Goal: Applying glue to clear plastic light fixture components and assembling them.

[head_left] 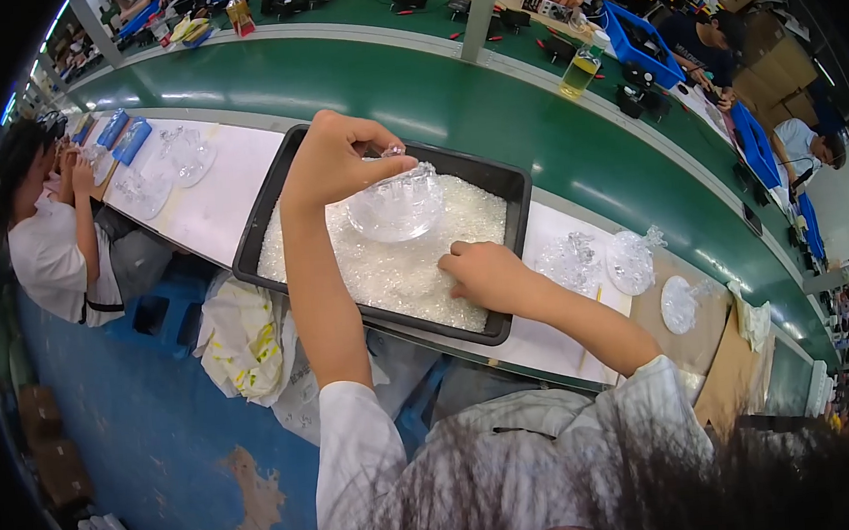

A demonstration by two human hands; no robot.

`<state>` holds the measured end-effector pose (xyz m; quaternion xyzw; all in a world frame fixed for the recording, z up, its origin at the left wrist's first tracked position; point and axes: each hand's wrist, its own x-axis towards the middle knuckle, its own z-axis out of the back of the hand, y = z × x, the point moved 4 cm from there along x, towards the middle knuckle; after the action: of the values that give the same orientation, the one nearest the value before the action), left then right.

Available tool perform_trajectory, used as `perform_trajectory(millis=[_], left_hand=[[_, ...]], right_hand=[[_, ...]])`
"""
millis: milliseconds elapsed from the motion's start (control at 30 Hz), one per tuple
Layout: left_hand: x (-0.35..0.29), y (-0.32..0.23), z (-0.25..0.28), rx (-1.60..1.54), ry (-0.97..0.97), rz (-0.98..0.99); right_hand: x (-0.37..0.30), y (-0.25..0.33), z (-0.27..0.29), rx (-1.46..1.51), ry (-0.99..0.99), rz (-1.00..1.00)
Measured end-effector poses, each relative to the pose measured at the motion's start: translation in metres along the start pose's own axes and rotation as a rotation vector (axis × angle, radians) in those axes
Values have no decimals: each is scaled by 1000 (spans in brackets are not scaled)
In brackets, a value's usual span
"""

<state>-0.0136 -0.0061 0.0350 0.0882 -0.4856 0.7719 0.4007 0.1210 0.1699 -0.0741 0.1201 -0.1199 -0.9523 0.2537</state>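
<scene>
My left hand is raised over a black tray and pinches a clear, round plastic piece by its top edge. The piece is bowl-shaped, with small knobbly parts near my fingertips. Below it, shiny whitish translucent granules fill the tray. My right hand rests at the tray's right side with its fingers curled down into the granules. Its fingertips are partly hidden, so whatever they grip, if anything, does not show.
Clear plastic pieces stand on the white table at right, others at left. A person works at far left. A green conveyor belt runs behind the tray. White bags hang below the table.
</scene>
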Motion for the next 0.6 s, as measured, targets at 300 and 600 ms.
perform_trajectory(millis=[300, 600], left_hand=[[4, 4, -5, 109, -64, 139], [5, 16, -7, 123, -95, 183]], right_hand=[[-5, -10, 51, 232, -320, 141], [20, -15, 91, 490, -625, 43]])
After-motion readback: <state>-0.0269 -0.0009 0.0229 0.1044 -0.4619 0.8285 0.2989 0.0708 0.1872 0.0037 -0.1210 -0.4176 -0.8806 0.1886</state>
